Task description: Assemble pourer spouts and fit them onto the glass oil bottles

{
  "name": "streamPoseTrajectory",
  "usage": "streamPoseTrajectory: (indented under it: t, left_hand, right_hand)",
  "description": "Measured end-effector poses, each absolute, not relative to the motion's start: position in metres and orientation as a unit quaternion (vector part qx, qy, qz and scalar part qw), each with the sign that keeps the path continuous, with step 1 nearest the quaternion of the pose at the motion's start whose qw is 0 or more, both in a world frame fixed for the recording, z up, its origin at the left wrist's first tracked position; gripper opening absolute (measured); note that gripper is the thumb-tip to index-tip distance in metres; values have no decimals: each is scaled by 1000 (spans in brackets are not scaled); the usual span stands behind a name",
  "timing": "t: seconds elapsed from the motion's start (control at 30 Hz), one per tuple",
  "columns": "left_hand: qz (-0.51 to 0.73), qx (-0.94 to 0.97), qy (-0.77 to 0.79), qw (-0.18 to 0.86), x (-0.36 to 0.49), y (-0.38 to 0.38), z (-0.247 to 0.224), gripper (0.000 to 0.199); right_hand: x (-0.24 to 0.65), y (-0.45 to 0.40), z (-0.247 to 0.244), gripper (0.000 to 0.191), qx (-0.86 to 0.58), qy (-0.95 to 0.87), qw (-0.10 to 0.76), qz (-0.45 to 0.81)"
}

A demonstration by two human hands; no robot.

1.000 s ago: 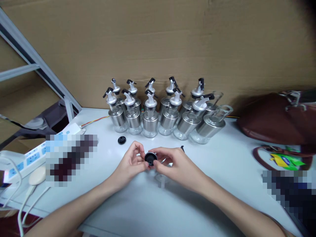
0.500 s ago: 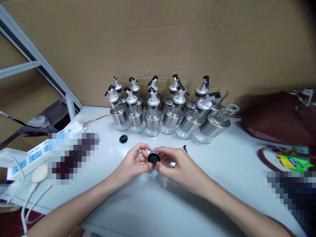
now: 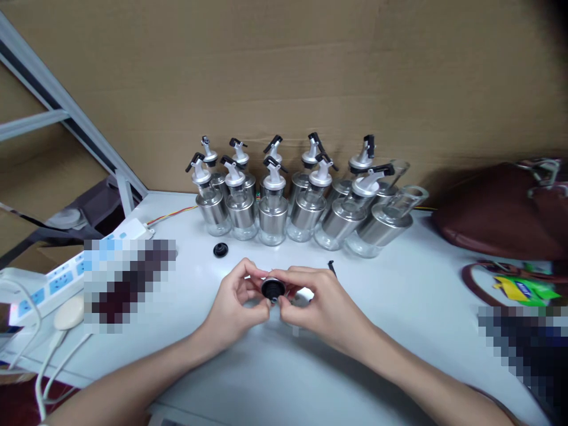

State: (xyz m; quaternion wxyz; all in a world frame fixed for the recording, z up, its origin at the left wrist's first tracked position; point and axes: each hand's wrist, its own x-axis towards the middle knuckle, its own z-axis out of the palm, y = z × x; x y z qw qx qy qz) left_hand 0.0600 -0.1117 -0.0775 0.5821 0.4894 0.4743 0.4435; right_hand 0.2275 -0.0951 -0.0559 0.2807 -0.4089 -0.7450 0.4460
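Observation:
Between my left hand (image 3: 237,302) and my right hand (image 3: 326,302), a black pourer stopper (image 3: 272,288) with a silver rim is held, its ribbed black side towards me. Fingertips and thumbs of both hands are closed around its edge. Behind my right hand a pale pourer part (image 3: 304,297) shows in part, mostly hidden. Just beyond that hand a small black lever (image 3: 332,268) sticks up. Another black stopper (image 3: 220,249) lies on the table, left of and beyond my left hand.
Several glass and steel pourer bottles (image 3: 273,220) stand in two rows at the back; the right-hand front bottle (image 3: 385,223) has an uncapped neck. A brown bag (image 3: 492,219) and a green-yellow packet (image 3: 528,290) lie right. A white power strip (image 3: 66,275) with cables lies left.
The stopper has tilted in my fingers, so its ribbed end shows more than its dark inside. More of the pale part behind my right hand is visible.

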Motion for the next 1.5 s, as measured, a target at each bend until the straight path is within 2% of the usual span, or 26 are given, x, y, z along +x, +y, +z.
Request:
streamPoseTrajectory:
  t: [0.23,0.4,0.6,0.77,1.13,1.5]
  left_hand:
    - [491,505,453,546,62,-116,-80,35]
    - [479,522,453,541,62,-115,-78,36]
    - [475,516,447,555,61,-113,-83,35]
    - [474,529,447,543,60,-114,-81,34]
    - [451,600,434,499,57,-116,-87,33]
    - [450,660,401,448,55,-116,-93,32]
  right_hand:
    - [225,-97,-56,29,-408,-759,293,415]
    - [223,-98,-56,28,-407,-754,304,417]
    - [225,-95,-54,27,-420,-729,273,467]
    - [228,-94,-50,22,-431,-704,286,488]
    - [227,-97,-55,29,-426,-763,261,411]
    - [227,-99,-61,24,-410,-789,247,384]
